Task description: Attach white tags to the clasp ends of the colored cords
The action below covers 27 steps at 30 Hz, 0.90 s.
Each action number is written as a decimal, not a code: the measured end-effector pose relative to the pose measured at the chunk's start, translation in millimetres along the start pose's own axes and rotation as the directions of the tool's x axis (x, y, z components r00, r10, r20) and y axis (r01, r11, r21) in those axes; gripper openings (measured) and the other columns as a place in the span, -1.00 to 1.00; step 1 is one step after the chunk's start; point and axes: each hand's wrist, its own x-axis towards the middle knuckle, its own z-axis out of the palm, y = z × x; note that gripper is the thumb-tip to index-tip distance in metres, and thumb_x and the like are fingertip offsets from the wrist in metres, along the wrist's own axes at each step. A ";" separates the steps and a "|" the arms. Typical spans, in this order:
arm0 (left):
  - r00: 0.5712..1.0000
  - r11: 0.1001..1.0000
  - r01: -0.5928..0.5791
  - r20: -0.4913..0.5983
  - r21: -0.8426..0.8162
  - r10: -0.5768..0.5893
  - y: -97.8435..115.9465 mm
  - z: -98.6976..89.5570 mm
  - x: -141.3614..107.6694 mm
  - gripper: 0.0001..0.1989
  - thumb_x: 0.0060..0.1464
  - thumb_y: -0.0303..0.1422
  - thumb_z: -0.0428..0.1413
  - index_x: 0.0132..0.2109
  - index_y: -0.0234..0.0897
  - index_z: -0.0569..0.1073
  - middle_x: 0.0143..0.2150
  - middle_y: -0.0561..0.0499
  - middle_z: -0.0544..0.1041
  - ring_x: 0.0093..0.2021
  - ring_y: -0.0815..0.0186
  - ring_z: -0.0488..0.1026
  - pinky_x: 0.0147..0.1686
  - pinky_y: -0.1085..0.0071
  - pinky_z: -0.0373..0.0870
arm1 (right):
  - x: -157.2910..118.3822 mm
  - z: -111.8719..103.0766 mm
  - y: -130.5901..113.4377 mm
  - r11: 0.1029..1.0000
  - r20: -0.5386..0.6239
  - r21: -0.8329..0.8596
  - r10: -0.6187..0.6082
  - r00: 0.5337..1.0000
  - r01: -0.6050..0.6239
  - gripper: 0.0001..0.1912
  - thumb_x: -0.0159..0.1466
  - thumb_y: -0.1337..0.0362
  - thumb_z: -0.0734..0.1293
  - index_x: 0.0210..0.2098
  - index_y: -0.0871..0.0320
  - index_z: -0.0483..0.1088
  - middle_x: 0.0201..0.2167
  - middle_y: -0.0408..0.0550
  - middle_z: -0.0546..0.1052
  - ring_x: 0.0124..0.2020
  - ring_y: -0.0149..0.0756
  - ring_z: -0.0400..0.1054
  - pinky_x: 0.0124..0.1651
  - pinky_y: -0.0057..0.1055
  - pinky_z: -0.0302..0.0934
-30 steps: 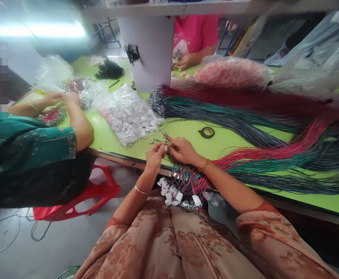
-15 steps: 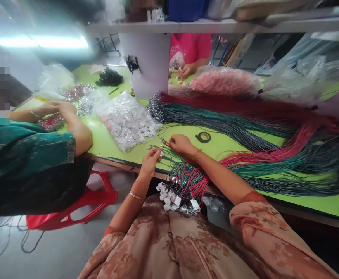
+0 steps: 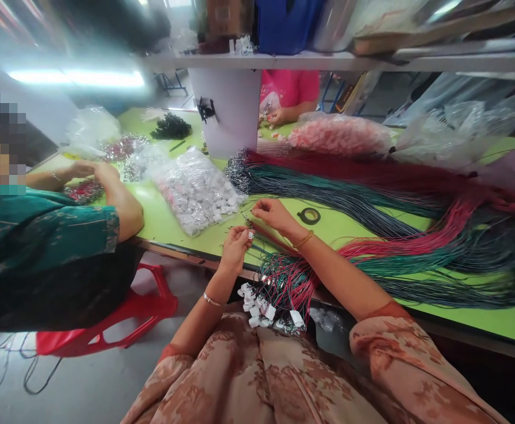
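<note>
My left hand (image 3: 235,250) is closed at the table's front edge, with a small white connector housing (image 3: 251,234) pinched between thumb and fingers. Just beyond it, my right hand (image 3: 276,217) is bent over the table with its fingertips drawn together. What those fingertips hold, if anything, is too small to make out. Metal-tipped wire ends (image 3: 247,220) lie right beside and below them. Red, green and black wires (image 3: 290,271) run under my right forearm and droop over the edge. At their ends, white connectors (image 3: 260,307) hang in a cluster above my lap.
Long wire bundles (image 3: 399,238) cover the right side of the table. A tape roll (image 3: 309,216) lies near my right wrist. A clear bag of white connectors (image 3: 198,191) stands left of centre. A co-worker's arm (image 3: 122,203) rests at left, by a red stool (image 3: 151,306).
My right fingertips have moved slightly up off the red wire ends they were on, and those ends now sit below them. My left hand still pinches the white housing. The view has tilted a little upward.
</note>
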 end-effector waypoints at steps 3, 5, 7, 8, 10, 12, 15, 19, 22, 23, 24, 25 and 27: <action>0.999 0.998 0.027 0.027 -0.062 -0.025 0.6 -0.8 -1.4 -0.78 -0.03 -0.39 0.28 -0.28 -0.31 0.39 -0.33 0.03 0.53 -0.44 0.51 0.36 -0.41 0.56 0.25 | -15.2 1.1 -5.9 1.000 0.010 -0.023 -0.008 1.000 0.008 -0.86 0.07 0.25 0.27 -0.51 0.21 0.35 -0.54 -0.17 0.40 -0.48 -0.43 0.21 -0.38 -0.48 0.10; 0.998 0.993 0.049 0.033 -0.109 -0.046 0.2 -1.8 -1.5 -0.80 -0.02 -0.41 0.27 -0.28 -0.32 0.40 -0.32 0.04 0.52 -0.44 0.52 0.36 -0.41 0.56 0.25 | -29.1 -1.2 -5.1 0.996 0.030 -0.094 -0.005 1.000 0.007 -0.84 0.07 0.23 0.28 -0.49 0.22 0.38 -0.56 -0.18 0.40 -0.51 -0.45 0.18 -0.43 -0.50 0.05; 0.997 0.987 0.076 0.038 -0.144 -0.071 -0.7 -2.2 -0.8 -0.83 -0.01 -0.43 0.25 -0.29 -0.33 0.40 -0.32 0.02 0.52 -0.44 0.52 0.35 -0.42 0.57 0.24 | -41.9 -4.3 -2.3 0.985 0.061 -0.170 -0.002 0.998 0.013 -0.82 0.08 0.21 0.30 -0.49 0.23 0.39 -0.60 -0.21 0.37 -0.54 -0.48 0.13 -0.46 -0.51 -0.01; 0.995 0.984 0.091 0.042 -0.153 -0.086 -1.0 -2.2 -0.4 -0.84 0.00 -0.44 0.25 -0.30 -0.33 0.39 -0.32 0.01 0.52 -0.44 0.51 0.36 -0.43 0.57 0.24 | -46.9 -5.7 -0.9 0.979 0.074 -0.203 -0.002 0.997 0.018 -0.82 0.07 0.22 0.30 -0.50 0.23 0.39 -0.61 -0.22 0.35 -0.56 -0.49 0.11 -0.47 -0.51 -0.03; 0.993 0.981 0.116 0.055 -0.158 -0.108 -1.1 -1.9 0.3 -0.85 0.01 -0.46 0.24 -0.31 -0.33 0.38 -0.31 -0.01 0.53 -0.43 0.50 0.37 -0.42 0.56 0.25 | -53.3 -7.6 1.0 0.969 0.084 -0.245 -0.001 0.996 0.022 -0.84 0.06 0.24 0.30 -0.52 0.22 0.38 -0.62 -0.23 0.33 -0.57 -0.50 0.09 -0.47 -0.51 -0.04; 0.991 0.980 0.123 0.070 -0.156 -0.113 -0.3 -1.8 0.7 -0.84 0.01 -0.46 0.24 -0.32 -0.33 0.38 -0.31 -0.02 0.54 -0.43 0.49 0.37 -0.42 0.55 0.25 | -55.4 -8.2 1.9 0.964 0.083 -0.264 -0.003 0.997 0.025 -0.86 0.04 0.26 0.29 -0.54 0.22 0.36 -0.63 -0.24 0.32 -0.57 -0.51 0.09 -0.46 -0.51 -0.05; 0.991 0.982 0.116 0.078 -0.148 -0.105 1.6 -2.0 0.5 -0.82 -0.01 -0.44 0.26 -0.34 -0.33 0.38 -0.32 -0.01 0.53 -0.45 0.50 0.35 -0.43 0.56 0.25 | -54.7 -7.2 3.0 0.958 0.079 -0.286 -0.013 0.997 0.035 -0.88 0.04 0.28 0.28 -0.54 0.22 0.37 -0.63 -0.24 0.31 -0.57 -0.50 0.09 -0.46 -0.51 -0.05; 0.993 0.987 0.106 0.064 -0.118 -0.099 0.8 -2.1 -0.4 -0.78 -0.07 -0.38 0.32 -0.34 -0.34 0.41 -0.36 0.02 0.52 -0.45 0.51 0.35 -0.45 0.57 0.23 | -54.4 -2.5 5.8 0.938 0.086 -0.336 -0.053 0.995 0.079 -0.90 0.06 0.30 0.29 -0.52 0.21 0.38 -0.61 -0.21 0.37 -0.56 -0.49 0.13 -0.44 -0.50 -0.04; 0.996 0.994 0.076 0.050 -0.079 -0.072 -2.5 -1.3 -1.5 -0.73 -0.13 -0.36 0.36 -0.34 -0.33 0.43 -0.43 0.08 0.47 -0.48 0.53 0.32 -0.47 0.57 0.21 | -55.8 2.1 7.3 0.915 0.094 -0.385 -0.091 0.991 0.121 -0.89 0.10 0.30 0.30 -0.50 0.20 0.38 -0.58 -0.16 0.41 -0.55 -0.46 0.17 -0.43 -0.49 -0.03; 0.997 0.995 0.068 0.042 -0.069 -0.066 -3.3 -1.1 -2.0 -0.72 -0.15 -0.35 0.37 -0.35 -0.34 0.43 -0.45 0.10 0.45 -0.49 0.54 0.31 -0.48 0.58 0.21 | -56.4 3.1 7.4 0.905 0.096 -0.403 -0.107 0.990 0.137 -0.89 0.12 0.29 0.30 -0.49 0.20 0.39 -0.56 -0.14 0.43 -0.53 -0.44 0.19 -0.42 -0.48 -0.02; 0.998 0.996 0.063 0.032 -0.064 -0.061 -3.8 -1.0 -2.3 -0.71 -0.16 -0.34 0.38 -0.35 -0.34 0.43 -0.47 0.11 0.44 -0.51 0.55 0.31 -0.49 0.59 0.20 | -57.0 3.7 7.4 0.895 0.101 -0.418 -0.125 0.987 0.156 -0.89 0.13 0.29 0.30 -0.48 0.20 0.39 -0.54 -0.11 0.45 -0.51 -0.42 0.21 -0.40 -0.48 0.00; 0.998 0.996 0.062 0.019 -0.062 -0.061 -3.9 -1.1 -2.6 -0.70 -0.17 -0.33 0.38 -0.36 -0.34 0.43 -0.47 0.11 0.44 -0.52 0.56 0.30 -0.50 0.60 0.20 | -57.6 4.0 7.1 0.887 0.111 -0.426 -0.142 0.984 0.176 -0.89 0.14 0.29 0.29 -0.45 0.20 0.40 -0.51 -0.09 0.47 -0.49 -0.41 0.23 -0.38 -0.47 0.01; 0.998 0.996 0.069 0.002 -0.064 -0.069 -3.0 -1.9 -2.6 -0.68 -0.18 -0.31 0.39 -0.36 -0.34 0.42 -0.46 0.11 0.45 -0.52 0.57 0.31 -0.51 0.61 0.21 | -58.9 4.0 6.2 0.881 0.135 -0.428 -0.158 0.978 0.201 -0.89 0.16 0.31 0.27 -0.42 0.20 0.42 -0.47 -0.06 0.49 -0.47 -0.39 0.25 -0.36 -0.46 0.04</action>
